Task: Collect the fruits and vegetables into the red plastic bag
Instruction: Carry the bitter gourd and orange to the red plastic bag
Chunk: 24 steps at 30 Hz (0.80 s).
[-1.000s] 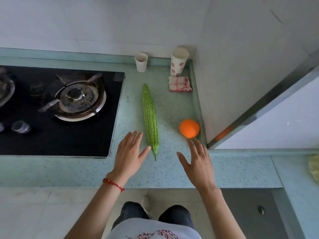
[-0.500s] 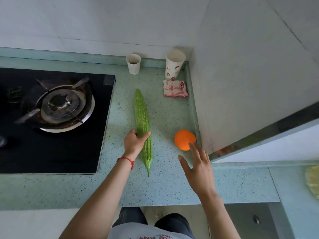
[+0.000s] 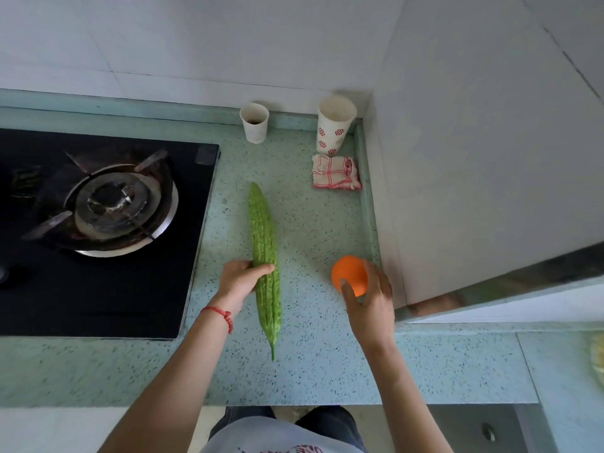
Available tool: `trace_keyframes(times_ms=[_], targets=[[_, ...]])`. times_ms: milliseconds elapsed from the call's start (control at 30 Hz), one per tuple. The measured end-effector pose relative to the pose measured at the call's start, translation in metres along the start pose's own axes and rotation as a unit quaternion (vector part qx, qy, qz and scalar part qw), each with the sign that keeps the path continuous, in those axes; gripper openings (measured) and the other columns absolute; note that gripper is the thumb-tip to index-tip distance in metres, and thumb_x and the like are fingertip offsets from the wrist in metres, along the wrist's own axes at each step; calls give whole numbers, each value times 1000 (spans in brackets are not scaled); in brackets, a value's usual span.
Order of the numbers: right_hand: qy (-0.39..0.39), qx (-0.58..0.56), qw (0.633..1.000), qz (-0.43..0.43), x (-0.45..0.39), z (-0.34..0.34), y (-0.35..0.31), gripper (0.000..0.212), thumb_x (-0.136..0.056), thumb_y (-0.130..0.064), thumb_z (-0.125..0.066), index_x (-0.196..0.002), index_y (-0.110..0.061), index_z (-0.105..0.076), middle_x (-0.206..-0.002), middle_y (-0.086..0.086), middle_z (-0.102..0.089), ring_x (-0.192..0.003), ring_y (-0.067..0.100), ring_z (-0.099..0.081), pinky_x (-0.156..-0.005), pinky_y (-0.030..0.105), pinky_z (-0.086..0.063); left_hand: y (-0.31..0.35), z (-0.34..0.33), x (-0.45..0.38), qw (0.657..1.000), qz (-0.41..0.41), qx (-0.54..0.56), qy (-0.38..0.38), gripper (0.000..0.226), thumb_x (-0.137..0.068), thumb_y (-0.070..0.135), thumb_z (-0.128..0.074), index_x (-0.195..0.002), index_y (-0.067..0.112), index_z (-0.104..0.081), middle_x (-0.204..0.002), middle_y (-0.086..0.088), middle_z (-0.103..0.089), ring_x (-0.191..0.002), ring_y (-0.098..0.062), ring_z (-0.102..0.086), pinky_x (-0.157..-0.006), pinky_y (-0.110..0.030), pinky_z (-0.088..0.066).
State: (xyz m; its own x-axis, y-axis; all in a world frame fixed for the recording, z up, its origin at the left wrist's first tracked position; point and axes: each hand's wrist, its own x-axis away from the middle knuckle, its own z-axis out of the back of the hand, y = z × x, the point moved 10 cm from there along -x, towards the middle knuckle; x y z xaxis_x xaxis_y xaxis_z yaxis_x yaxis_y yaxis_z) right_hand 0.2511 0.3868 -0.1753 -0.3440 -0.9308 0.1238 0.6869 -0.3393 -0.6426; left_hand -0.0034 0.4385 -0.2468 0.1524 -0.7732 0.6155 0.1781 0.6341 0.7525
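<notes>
A long green bitter gourd [image 3: 264, 243] lies lengthwise on the speckled teal counter [image 3: 313, 364]. My left hand [image 3: 240, 281], with a red string at the wrist, is wrapped around its middle from the left. An orange [image 3: 349, 273] sits near the right wall. My right hand [image 3: 371, 299] closes on it, thumb at its front and fingers over its right side. No red plastic bag is in view.
A black gas hob [image 3: 98, 230] with a burner fills the left. At the back stand a small paper cup [image 3: 255, 123] and a taller patterned cup [image 3: 335, 125], with a folded red-checked cloth [image 3: 336, 173] beside them. A white wall [image 3: 474, 158] bounds the right.
My left hand went from flat beside the gourd to gripping its middle. My right hand moved forward and closed its fingers around the orange.
</notes>
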Motion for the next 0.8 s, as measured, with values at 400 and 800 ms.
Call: trace_keyframes(times_ms=[400,800], targets=[[-28,37,998,-53,-33,-24,11,59,-82,-30,-64,-131,-10,-38,-134,13,-41,-118,33,-42,-90,40,-43,-25,36,43,998,5,54,-21,10,-78,16,-70,-87,16,-67,-88,-4,-71,-83,-17,-67,-59,-19,-52],[-70,-93,991,-59,-25,-29,-4,70,-77,-29,-72,-138,-17,-38,-136,5,-48,-121,24,-48,-97,34,-39,-27,58,61,996,-14,84,40,9,-76,15,-73,-81,20,-68,-82,-1,-71,-73,-11,-66,-58,-18,-50]])
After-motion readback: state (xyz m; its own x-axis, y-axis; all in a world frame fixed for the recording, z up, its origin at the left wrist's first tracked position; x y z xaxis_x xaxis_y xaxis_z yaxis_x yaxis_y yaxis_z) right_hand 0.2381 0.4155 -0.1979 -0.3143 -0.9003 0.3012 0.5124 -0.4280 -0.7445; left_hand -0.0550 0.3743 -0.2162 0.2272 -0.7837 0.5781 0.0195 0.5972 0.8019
